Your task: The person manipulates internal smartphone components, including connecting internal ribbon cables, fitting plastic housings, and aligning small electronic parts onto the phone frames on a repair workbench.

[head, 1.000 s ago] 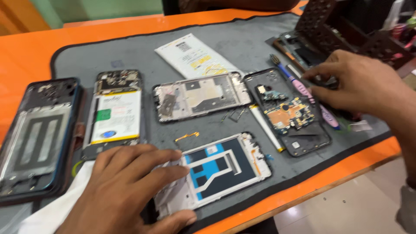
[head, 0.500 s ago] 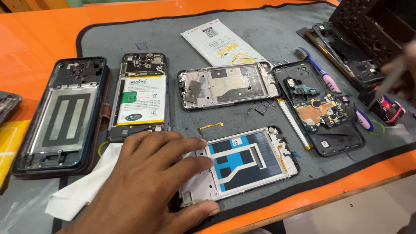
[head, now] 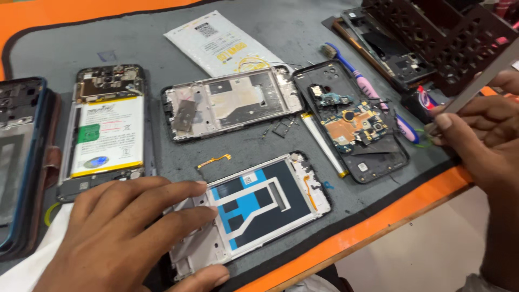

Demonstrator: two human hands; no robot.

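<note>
My left hand [head: 127, 232] lies flat on the left end of a phone frame with a blue and black inner face [head: 259, 208], holding it down on the grey mat [head: 270, 32]. At the right edge my right hand [head: 484, 135] is shut on a thin metal tool [head: 484, 81], its tip pointing down and to the left. Between the hands lies an open phone back with a circuit board [head: 351, 127].
A silver phone middle frame [head: 232, 103], a phone with a white battery [head: 108, 127] and a dark blue phone shell [head: 16, 157] lie on the mat. A white packet [head: 221, 46], a pink toothbrush [head: 359, 78] and a dark perforated rack [head: 438, 38] sit further back. The orange table edge [head: 378, 221] runs along the front.
My right hand left the phone back, went to the right and came back holding the metal tool. My left hand stayed on the blue and black frame. The camera moved closer.
</note>
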